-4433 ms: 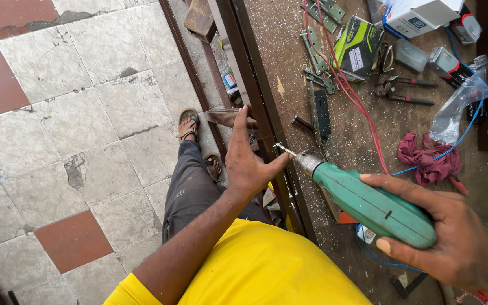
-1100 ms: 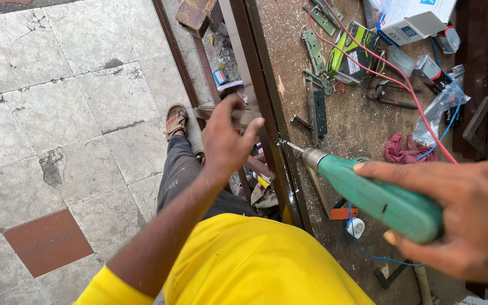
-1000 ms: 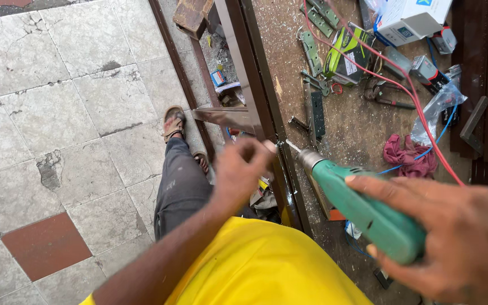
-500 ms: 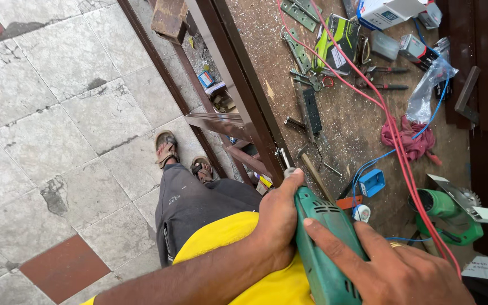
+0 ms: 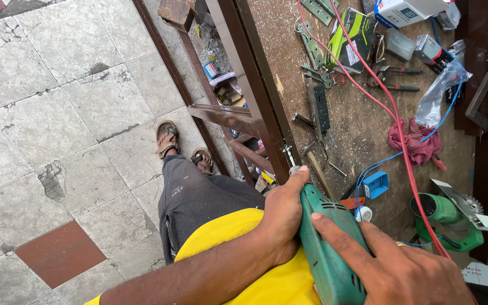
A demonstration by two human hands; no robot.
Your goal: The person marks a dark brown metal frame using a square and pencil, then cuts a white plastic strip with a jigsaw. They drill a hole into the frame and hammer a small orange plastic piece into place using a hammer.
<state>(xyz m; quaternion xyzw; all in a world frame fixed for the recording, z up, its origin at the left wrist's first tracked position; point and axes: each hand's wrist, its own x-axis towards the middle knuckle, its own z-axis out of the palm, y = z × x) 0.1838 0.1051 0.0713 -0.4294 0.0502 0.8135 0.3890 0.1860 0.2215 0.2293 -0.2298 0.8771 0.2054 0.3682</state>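
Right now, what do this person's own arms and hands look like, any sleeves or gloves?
Both hands are bare, no gloves. The left hand and forearm are uncovered up to a short yellow shirt sleeve. The right hand shows no sleeve in view; no ring or watch is clearly visible.

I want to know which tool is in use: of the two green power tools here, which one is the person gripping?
The green drill at the bottom, with both the left hand and right hand on it. The other green tool lies untouched on the workbench.
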